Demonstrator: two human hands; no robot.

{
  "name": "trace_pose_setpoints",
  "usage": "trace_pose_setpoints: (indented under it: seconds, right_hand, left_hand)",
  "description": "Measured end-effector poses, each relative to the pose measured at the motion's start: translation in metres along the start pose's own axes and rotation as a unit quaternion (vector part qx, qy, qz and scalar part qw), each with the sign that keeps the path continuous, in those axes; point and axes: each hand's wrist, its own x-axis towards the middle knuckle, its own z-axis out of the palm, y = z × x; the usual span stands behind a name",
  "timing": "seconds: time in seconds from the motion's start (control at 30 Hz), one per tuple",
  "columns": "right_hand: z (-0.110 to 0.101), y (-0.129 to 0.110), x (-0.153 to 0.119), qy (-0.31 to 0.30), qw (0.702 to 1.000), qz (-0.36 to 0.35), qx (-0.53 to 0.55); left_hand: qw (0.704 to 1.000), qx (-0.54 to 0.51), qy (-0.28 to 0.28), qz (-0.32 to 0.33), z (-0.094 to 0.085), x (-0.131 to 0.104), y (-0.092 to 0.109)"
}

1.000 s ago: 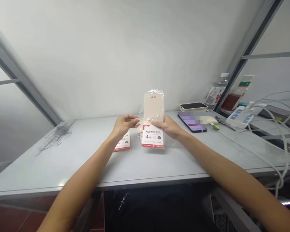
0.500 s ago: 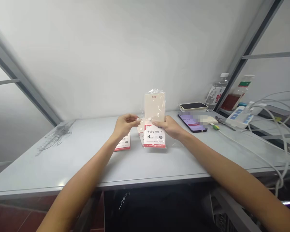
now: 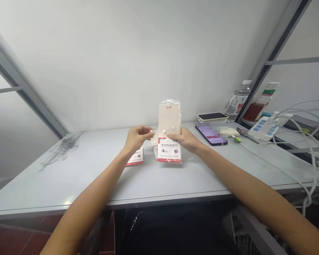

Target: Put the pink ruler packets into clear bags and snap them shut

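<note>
My right hand (image 3: 187, 140) grips an upright clear plastic pouch (image 3: 170, 118), its thumb across the front. Inside shows a beige card with a white and red lower part, printed with Chinese text for a ruler set. A white snap button (image 3: 164, 131) sits on the pouch beside that thumb. To the left, my left hand (image 3: 139, 137) is pinched at a small white button, apparently on clear plastic; where this plastic joins is unclear. Partly hidden behind the pouch is another such packet (image 3: 154, 144). One more ruler-set packet (image 3: 135, 158) lies under my left hand, mostly covered.
On the right are a lit phone (image 3: 212, 134), another phone (image 3: 212, 116) on a box, a water bottle (image 3: 238, 101), a bottle of dark red liquid (image 3: 260, 104) and a power strip (image 3: 264, 127) with white cables. Crumpled clear plastic (image 3: 61, 150) lies on the desk's left.
The pouch in my right hand has tilted and shifted very slightly left. Both hands keep nearly the same place and grip.
</note>
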Motion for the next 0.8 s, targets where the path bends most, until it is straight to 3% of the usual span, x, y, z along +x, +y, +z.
trace_pose_setpoints:
  seconds: [0.13, 0.27, 0.4, 0.63, 0.8]
  right_hand:
    - [0.001, -0.001, 0.0, 0.001, 1.0, 0.005, -0.013]
    - [0.001, 0.0, 0.0, 0.01, 1.0, 0.007, -0.027]
    - [0.002, 0.0, -0.001, -0.004, 1.0, -0.002, -0.023]
    - [0.004, -0.002, -0.003, -0.041, 0.998, -0.006, -0.045]
    - [0.004, 0.0, -0.003, -0.053, 0.998, -0.004, -0.038]
  left_hand:
    - [0.999, 0.043, 0.008, 0.002, -0.001, -0.002, 0.001]
    - [0.986, 0.105, 0.047, 0.12, 0.002, -0.008, 0.007]
    - [0.961, 0.194, -0.003, 0.196, 0.008, -0.014, 0.01]
    - [0.965, 0.242, -0.001, 0.105, 0.018, -0.013, -0.005]
    - [0.988, 0.129, -0.074, 0.029, 0.017, -0.009, -0.009]
